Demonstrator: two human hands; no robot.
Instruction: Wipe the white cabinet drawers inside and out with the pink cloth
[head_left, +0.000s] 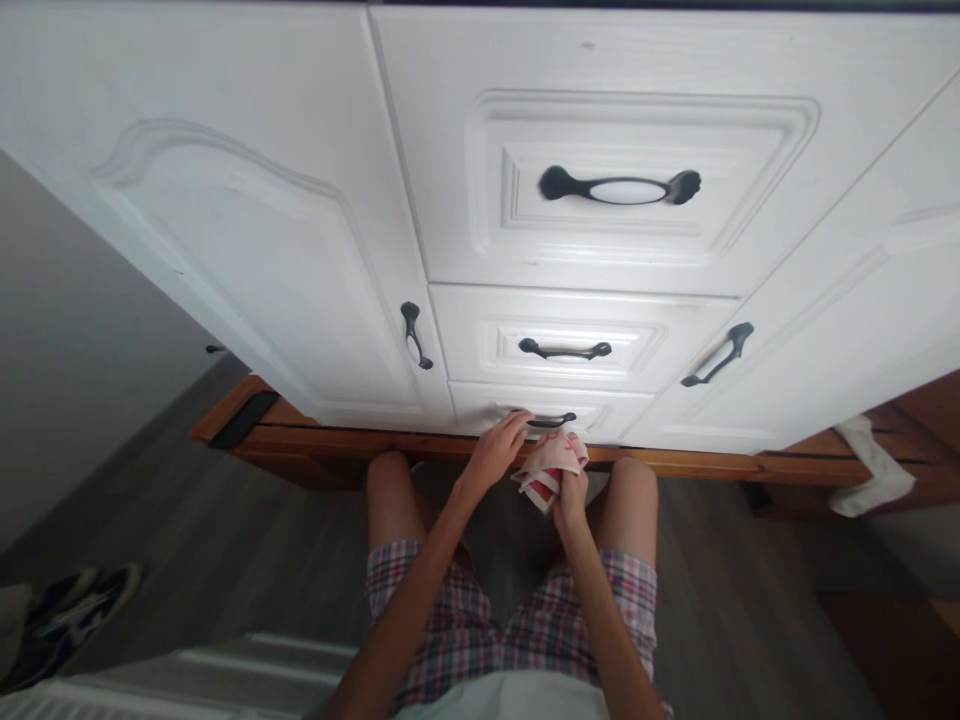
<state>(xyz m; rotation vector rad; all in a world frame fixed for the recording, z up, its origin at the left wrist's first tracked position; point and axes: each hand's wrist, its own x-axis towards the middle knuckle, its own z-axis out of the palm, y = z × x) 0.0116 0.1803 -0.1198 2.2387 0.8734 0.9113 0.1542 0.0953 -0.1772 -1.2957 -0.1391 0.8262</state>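
My right hand (pixel 571 495) is closed around a crumpled white-and-red cloth (pixel 553 465), which hangs loosely in front of the lowest drawer (pixel 615 405). The cloth is just below the dark handle (pixel 553 421) of that drawer. At the left end of the same handle, my left hand (pixel 499 450) reaches up with its fingers stretched out and the fingertips at or against it. I cannot tell whether those fingertips press on the handle or on the drawer face. Part of the right hand's fingers is hidden behind the cloth.
Above are a middle drawer (pixel 480 350) and a top drawer (pixel 450 150), flanked by white cupboard doors. A wooden ledge (pixel 697 463) runs along the cabinet's base. A white cloth (pixel 874 470) lies on it at right. Shoes (pixel 82 615) are at lower left.
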